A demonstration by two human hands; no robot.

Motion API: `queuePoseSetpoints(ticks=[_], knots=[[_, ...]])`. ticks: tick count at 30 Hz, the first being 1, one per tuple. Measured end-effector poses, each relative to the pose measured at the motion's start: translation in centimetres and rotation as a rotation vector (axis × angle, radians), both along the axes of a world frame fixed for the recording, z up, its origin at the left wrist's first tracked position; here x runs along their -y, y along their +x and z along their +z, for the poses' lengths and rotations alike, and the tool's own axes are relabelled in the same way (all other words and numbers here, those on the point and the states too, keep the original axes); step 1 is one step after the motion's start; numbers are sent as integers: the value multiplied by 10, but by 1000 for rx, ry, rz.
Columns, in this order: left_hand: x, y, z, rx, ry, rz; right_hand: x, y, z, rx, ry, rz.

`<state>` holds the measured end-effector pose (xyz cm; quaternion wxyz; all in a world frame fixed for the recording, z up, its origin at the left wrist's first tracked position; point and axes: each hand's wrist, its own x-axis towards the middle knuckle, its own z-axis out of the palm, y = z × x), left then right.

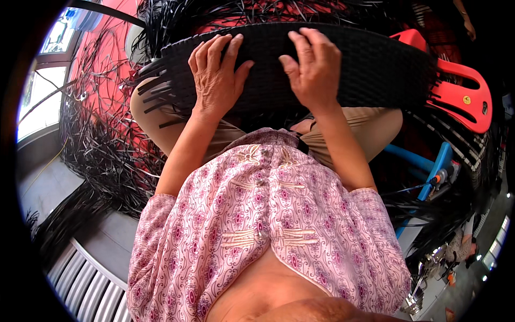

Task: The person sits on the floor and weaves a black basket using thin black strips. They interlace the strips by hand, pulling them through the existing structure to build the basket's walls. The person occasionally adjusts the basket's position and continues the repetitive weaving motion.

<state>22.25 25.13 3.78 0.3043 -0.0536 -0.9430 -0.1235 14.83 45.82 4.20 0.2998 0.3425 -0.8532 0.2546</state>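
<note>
Across my lap lies a long, curved black woven panel with loose strip ends sticking out at its left end. My left hand rests on its upper face left of the middle, fingers stretched toward the far edge and thumb apart. Right of the middle, my right hand touches the same surface, its fingers extended and thumb held out. Neither hand grips anything visible. The panel's underside is hidden from view.
Tangled black strips cover a red sheet at the left. At the right are a red plastic chair and a blue frame. A grey slatted bench stands lower left. Another person's hand shows far right.
</note>
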Motion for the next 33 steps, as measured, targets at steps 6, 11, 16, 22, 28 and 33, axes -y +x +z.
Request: queuePoseSetpoints(ticks=[6, 11, 16, 22, 28, 33], knots=[[0, 0, -2, -13, -43, 6, -33, -22, -12, -126, 100, -128], [-18, -15, 16, -8, 39, -28, -35, -20, -14, -106, 92, -133], [-58, -43, 2, -69, 9, -102, -40, -18, -14, -77, 88, -123], [-59, -31, -9, 3, -41, -48, -48, -17, -6, -33, 35, -70], [-62, -30, -16, -4, -48, -65, -56, -55, 18, -103, 90, -181], [-59, -25, -16, 28, -59, -53, -59, -50, 13, 54, 298, -176]])
